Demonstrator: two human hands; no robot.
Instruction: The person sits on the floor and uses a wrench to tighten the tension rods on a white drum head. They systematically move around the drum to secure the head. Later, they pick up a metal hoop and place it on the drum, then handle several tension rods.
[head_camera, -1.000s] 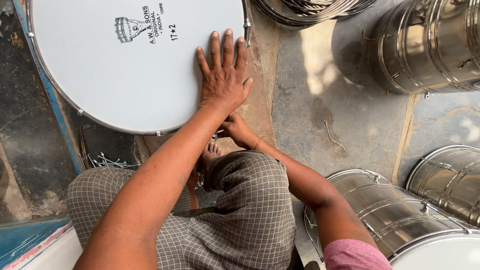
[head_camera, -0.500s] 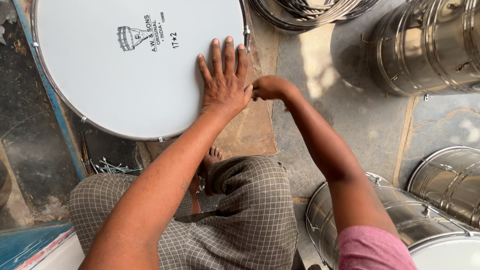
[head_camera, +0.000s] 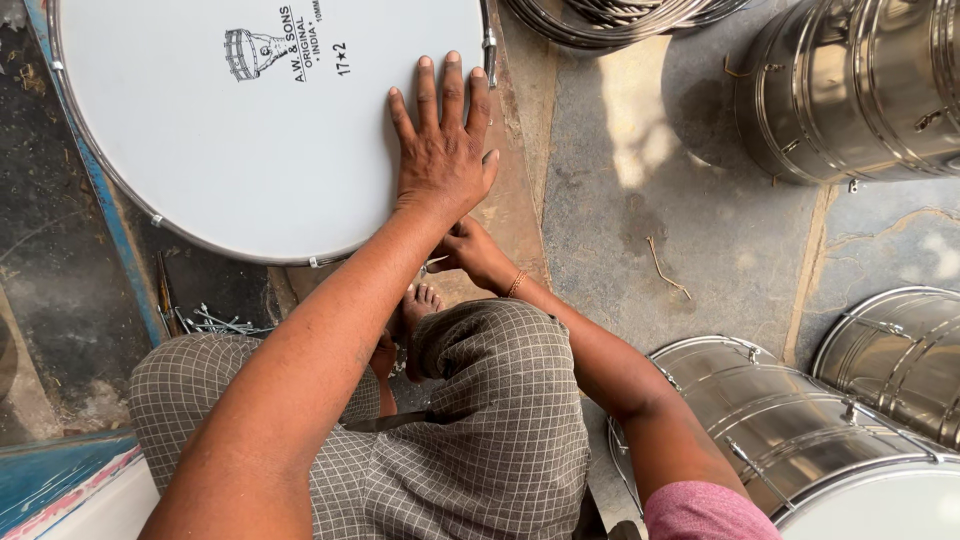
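Fingers (head_camera: 440, 100) of left hand (head_camera: 440, 160) press flat on drum (head_camera: 250, 130); right hand (head_camera: 470, 250) seemingly pinches a small bolt (head_camera: 434, 263) at the rim, needing careful seating.

A grey stone floor (head_camera: 700, 230) with cracked joints is lit by a patch of sunlight (head_camera: 640, 120). Shiny steel drum shells (head_camera: 850, 90) are stacked around, and loose metal screws (head_camera: 215, 322) are scattered beside a blue frame (head_camera: 105, 200)

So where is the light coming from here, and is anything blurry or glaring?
Head view: a sunlit patch falls on the stone floor; the steel drum shells carry bright glints; the white drumhead under the left hand is evenly lit, without glare; the near forearm looks slightly soft, everything else sharp.
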